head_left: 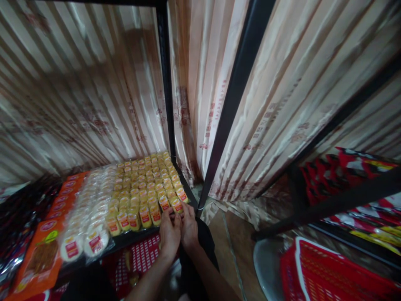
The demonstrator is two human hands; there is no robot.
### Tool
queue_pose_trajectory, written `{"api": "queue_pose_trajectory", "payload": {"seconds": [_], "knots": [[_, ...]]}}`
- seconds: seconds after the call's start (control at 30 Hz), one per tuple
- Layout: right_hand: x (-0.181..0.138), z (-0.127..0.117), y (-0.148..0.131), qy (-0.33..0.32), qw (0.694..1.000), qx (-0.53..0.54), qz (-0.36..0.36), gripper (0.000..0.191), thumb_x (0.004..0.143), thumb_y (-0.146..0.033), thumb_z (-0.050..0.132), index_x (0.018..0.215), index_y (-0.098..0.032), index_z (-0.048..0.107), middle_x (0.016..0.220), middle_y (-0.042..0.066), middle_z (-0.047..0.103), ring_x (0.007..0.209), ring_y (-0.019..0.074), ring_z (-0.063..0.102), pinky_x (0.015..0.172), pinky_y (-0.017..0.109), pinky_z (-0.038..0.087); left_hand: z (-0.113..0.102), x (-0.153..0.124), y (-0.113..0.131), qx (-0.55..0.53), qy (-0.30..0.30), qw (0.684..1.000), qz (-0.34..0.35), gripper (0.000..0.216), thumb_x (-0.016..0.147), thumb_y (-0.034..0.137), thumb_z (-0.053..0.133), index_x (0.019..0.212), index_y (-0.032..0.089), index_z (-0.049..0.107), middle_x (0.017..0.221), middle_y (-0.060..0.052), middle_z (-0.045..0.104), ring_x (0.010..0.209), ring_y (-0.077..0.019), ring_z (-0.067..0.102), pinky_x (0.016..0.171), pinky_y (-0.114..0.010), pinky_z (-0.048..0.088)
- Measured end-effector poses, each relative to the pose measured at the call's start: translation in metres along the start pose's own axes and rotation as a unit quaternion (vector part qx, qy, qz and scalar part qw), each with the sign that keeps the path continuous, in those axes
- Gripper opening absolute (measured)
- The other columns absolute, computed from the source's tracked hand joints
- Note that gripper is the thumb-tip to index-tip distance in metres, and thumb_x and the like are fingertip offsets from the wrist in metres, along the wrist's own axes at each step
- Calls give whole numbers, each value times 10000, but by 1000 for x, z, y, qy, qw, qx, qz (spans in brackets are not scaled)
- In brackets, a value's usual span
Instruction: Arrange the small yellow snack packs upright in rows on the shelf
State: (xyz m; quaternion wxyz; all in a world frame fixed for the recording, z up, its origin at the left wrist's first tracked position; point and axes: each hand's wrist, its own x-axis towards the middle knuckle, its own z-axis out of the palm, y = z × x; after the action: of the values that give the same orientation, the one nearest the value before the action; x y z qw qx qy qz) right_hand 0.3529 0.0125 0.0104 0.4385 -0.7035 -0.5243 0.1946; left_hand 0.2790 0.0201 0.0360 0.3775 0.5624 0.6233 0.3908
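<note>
Rows of small yellow packets [134, 200] with white-and-red labels stand close together on a dark low shelf. My left hand [171, 234] and my right hand [189, 228] meet at the shelf's front right corner. Between their curled fingertips is one yellow packet [176, 205] at the front of the rows. Both hands look closed on it, though its lower part is hidden by the fingers. Another labelled packet [164, 203] stands just left of it, close to my left fingertips.
Left of the packets lie clear-wrapped round white packs [96, 240], orange bags [44, 259] and dark shiny packs [19, 225]. A red basket [145, 255] sits below the shelf, another red basket [338, 271] at lower right. Black posts [230, 108] rise before pleated curtains [275, 104]. Red bags [338, 171] fill the right rack.
</note>
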Motion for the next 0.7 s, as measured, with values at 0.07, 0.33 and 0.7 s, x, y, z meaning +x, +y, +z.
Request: {"api": "queue_pose_trajectory", "payload": {"seconds": [0.07,0.33,0.7], "knots": [[1,1,0,4,1000,10,2,429,799,-181,438,1223,-234,475,1123,84,506,755,154,623,683,292,529,2,-1,-5,-3,8,1000,6,326,753,280,484,1043,138,531,1051,-121,610,891,-186,602,844,-316,455],[-5,1,2,2,997,73,-8,465,789,-134,402,1244,-221,439,1145,86,496,828,144,606,733,271,527,3,-4,-10,14,8,1000,12,359,758,247,457,1086,122,530,1115,-140,581,1038,-216,555,919,-344,422],[-8,8,10,30,999,15,-35,291,782,-139,429,1029,-214,563,1043,71,521,894,169,579,786,303,510,4,-4,-10,19,-8,1000,19,324,766,239,424,1014,129,601,1071,-124,603,1014,-208,554,949,-339,397]]}}
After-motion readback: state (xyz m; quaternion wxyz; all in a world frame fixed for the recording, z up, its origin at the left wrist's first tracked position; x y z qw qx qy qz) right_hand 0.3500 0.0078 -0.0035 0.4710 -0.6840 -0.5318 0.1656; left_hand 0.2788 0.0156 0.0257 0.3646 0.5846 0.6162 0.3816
